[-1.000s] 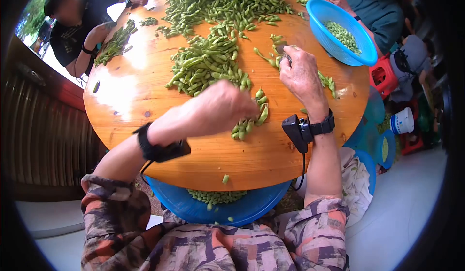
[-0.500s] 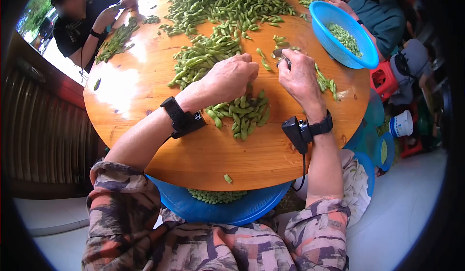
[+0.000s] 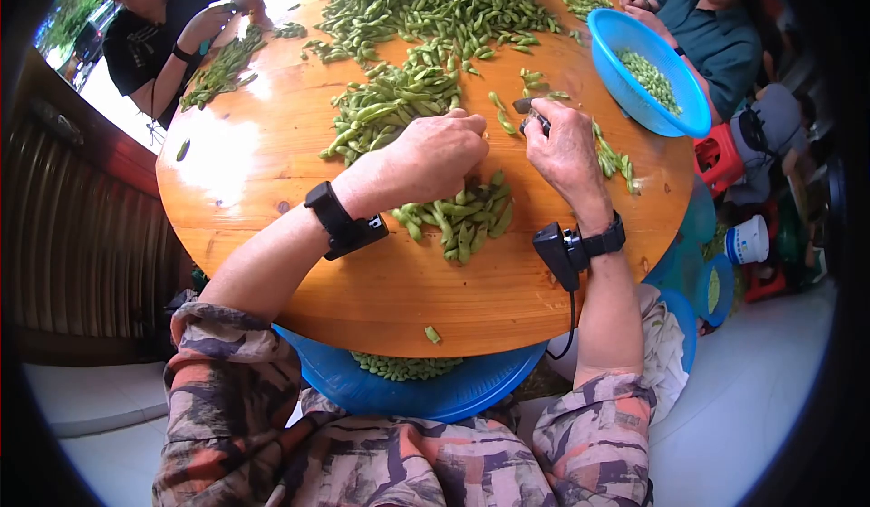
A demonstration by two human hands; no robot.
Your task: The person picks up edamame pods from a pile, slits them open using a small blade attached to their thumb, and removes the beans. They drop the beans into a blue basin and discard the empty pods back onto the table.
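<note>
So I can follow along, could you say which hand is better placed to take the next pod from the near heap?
Probably the left hand: it is at the near heap, while the right hand holds a dark tool farther off.

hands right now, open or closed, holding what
Left hand: fingers curled, tips hidden; can't tell whether it's closed or holding anything.
Right hand: closed on a small dark tool.

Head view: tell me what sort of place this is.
Probably a casual food-prep spot, perhaps a home or small eatery open to outdoors: heaps of green pods lie on a wooden table, a blue basket holds shelled beans, and greenery shows outside.
</note>
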